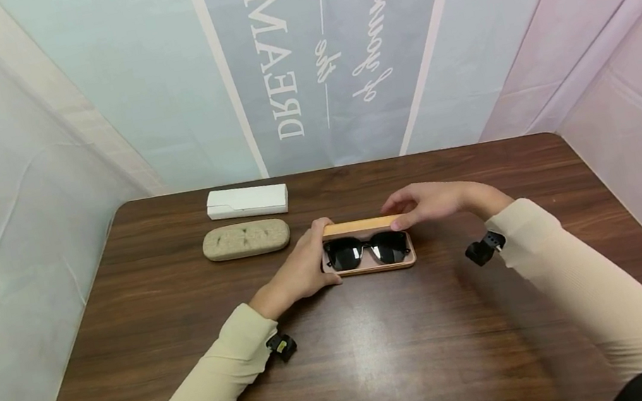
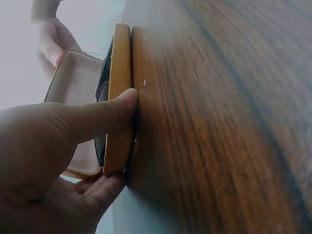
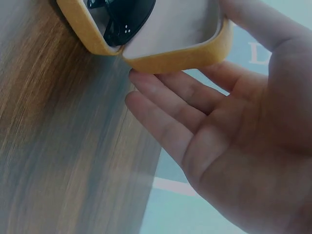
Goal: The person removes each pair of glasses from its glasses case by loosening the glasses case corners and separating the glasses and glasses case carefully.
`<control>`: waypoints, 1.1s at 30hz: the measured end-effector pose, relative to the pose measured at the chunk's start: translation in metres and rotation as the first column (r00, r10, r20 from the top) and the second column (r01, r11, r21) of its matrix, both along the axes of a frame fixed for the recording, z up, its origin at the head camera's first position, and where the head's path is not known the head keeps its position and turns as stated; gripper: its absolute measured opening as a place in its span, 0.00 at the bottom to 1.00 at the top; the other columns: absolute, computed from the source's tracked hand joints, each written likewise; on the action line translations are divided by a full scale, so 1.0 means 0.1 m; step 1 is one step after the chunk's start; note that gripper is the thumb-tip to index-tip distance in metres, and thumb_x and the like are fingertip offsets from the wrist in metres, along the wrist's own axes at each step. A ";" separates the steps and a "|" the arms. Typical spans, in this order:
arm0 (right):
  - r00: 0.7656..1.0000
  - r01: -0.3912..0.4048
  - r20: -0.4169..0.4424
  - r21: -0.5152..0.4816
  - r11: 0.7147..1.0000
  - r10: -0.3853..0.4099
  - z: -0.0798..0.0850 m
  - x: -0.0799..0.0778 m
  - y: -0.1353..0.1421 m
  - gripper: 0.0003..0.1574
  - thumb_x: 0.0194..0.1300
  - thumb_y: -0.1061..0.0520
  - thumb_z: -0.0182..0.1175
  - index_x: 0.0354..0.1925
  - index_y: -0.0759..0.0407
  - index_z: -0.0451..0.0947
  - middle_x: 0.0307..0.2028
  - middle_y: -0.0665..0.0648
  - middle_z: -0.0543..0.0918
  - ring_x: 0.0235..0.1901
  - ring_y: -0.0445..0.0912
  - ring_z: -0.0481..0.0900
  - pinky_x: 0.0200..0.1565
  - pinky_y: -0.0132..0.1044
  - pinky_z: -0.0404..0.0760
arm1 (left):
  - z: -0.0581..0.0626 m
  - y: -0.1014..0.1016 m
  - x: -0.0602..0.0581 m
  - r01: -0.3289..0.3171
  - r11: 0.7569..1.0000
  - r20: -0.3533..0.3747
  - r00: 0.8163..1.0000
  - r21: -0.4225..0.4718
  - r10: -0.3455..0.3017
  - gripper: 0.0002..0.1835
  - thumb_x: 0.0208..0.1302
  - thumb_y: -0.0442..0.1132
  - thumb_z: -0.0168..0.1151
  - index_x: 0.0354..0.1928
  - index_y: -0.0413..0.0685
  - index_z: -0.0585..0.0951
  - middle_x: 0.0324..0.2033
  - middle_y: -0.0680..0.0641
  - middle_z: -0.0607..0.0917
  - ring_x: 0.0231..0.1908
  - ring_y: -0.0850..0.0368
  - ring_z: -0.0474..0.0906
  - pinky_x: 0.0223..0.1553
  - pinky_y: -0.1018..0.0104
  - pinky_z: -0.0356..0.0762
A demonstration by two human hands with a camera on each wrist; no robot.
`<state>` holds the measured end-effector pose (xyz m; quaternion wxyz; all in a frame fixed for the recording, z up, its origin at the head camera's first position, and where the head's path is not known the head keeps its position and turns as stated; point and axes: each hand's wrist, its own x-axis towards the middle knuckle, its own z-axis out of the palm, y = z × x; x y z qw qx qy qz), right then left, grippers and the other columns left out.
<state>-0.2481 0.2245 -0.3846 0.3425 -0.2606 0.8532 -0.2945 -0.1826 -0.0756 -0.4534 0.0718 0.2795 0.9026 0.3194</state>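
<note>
The orange case (image 1: 372, 270) is lying open on the table (image 1: 364, 372), and the black sunglasses (image 1: 390, 246) are resting inside it, lenses showing. The raised lid (image 1: 358, 225) is standing along the case's far side; were it dropping with a thumb in the gap, it could be nipping skin. A slack hold at the case's left end could be letting the case skid or tip, with the sunglasses shifting and catching on its rim.

The left grip (image 1: 303, 266) is closing round the case's left end, its thumb pressing the near wall. The right grip (image 1: 433, 201) is pinching the lid at the case's right end, only partly closed, thumb meeting the lid's rim and fingers supporting its back. A beige case (image 1: 246, 240) and a white case (image 1: 247, 202) are lying left of the orange case.
</note>
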 end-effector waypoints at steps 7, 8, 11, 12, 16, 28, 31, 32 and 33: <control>0.998 -0.016 -0.057 0.009 1.000 0.017 0.02 0.05 -0.04 0.35 0.73 0.46 0.63 0.69 0.64 0.71 0.60 0.60 0.80 0.62 0.56 0.75 0.63 0.55 0.71 | -0.01 0.00 -0.01 0.003 1.000 -0.005 1.000 0.002 -0.003 0.53 0.47 0.37 0.85 0.68 0.46 0.56 0.60 0.36 0.74 0.61 0.43 0.71 0.64 0.52 0.69; 0.997 -0.018 -0.068 0.013 1.000 0.019 0.02 0.05 -0.04 0.35 0.73 0.46 0.62 0.69 0.64 0.71 0.60 0.60 0.80 0.62 0.56 0.75 0.64 0.56 0.71 | -0.01 0.00 -0.01 0.002 1.000 -0.006 1.000 0.001 -0.002 0.54 0.47 0.37 0.85 0.68 0.46 0.56 0.60 0.36 0.74 0.61 0.43 0.71 0.64 0.52 0.69; 0.994 -0.027 -0.108 0.023 0.999 0.029 0.03 0.06 -0.04 0.35 0.74 0.46 0.62 0.69 0.66 0.70 0.62 0.63 0.78 0.64 0.58 0.73 0.65 0.57 0.69 | -0.01 0.00 -0.01 -0.001 1.000 -0.007 1.000 -0.001 0.001 0.54 0.47 0.37 0.85 0.69 0.45 0.56 0.60 0.36 0.74 0.61 0.43 0.71 0.64 0.52 0.68; 0.992 -0.028 -0.121 0.023 0.999 0.031 0.03 0.07 -0.05 0.36 0.74 0.46 0.62 0.69 0.66 0.69 0.63 0.64 0.77 0.65 0.60 0.73 0.66 0.58 0.68 | -0.01 0.00 0.00 -0.002 1.000 -0.005 1.000 0.000 0.002 0.54 0.46 0.37 0.85 0.69 0.45 0.56 0.60 0.36 0.74 0.61 0.43 0.71 0.64 0.52 0.68; 0.988 -0.025 -0.152 0.011 1.000 0.027 0.05 0.09 -0.06 0.39 0.74 0.48 0.62 0.71 0.70 0.65 0.67 0.70 0.72 0.68 0.64 0.69 0.67 0.59 0.67 | 0.00 0.00 0.00 -0.008 1.000 0.008 1.000 -0.003 0.008 0.54 0.47 0.37 0.85 0.69 0.45 0.56 0.60 0.36 0.74 0.62 0.43 0.70 0.64 0.52 0.68; 0.967 -0.019 -0.254 0.047 0.999 0.030 0.08 0.19 -0.08 0.45 0.74 0.44 0.61 0.76 0.67 0.58 0.74 0.67 0.63 0.73 0.63 0.59 0.69 0.61 0.63 | -0.01 0.00 -0.01 0.005 1.000 0.011 1.000 -0.003 -0.005 0.53 0.48 0.38 0.84 0.69 0.46 0.55 0.61 0.36 0.74 0.61 0.43 0.71 0.62 0.51 0.69; 0.956 -0.010 -0.292 0.062 0.998 0.027 0.08 0.22 -0.09 0.48 0.74 0.41 0.59 0.78 0.65 0.55 0.76 0.68 0.57 0.76 0.63 0.53 0.71 0.61 0.56 | -0.01 0.00 0.00 0.002 1.000 0.009 1.000 -0.002 -0.002 0.53 0.48 0.37 0.84 0.69 0.46 0.55 0.61 0.36 0.74 0.60 0.43 0.71 0.62 0.51 0.69; 0.952 -0.005 -0.304 0.068 0.998 0.026 0.08 0.23 -0.10 0.49 0.75 0.40 0.59 0.79 0.64 0.53 0.77 0.69 0.55 0.76 0.64 0.51 0.72 0.62 0.55 | -0.01 0.00 0.00 0.000 1.000 0.010 1.000 -0.004 0.000 0.53 0.48 0.38 0.84 0.69 0.46 0.55 0.61 0.36 0.74 0.60 0.43 0.71 0.62 0.51 0.69; 0.948 -0.001 -0.317 0.074 0.997 0.025 0.08 0.25 -0.10 0.50 0.74 0.39 0.58 0.79 0.63 0.52 0.78 0.69 0.52 0.77 0.64 0.48 0.72 0.63 0.53 | -0.01 0.00 0.00 -0.001 1.000 0.011 1.000 -0.006 0.001 0.53 0.48 0.38 0.84 0.69 0.46 0.55 0.61 0.37 0.74 0.60 0.43 0.71 0.62 0.51 0.69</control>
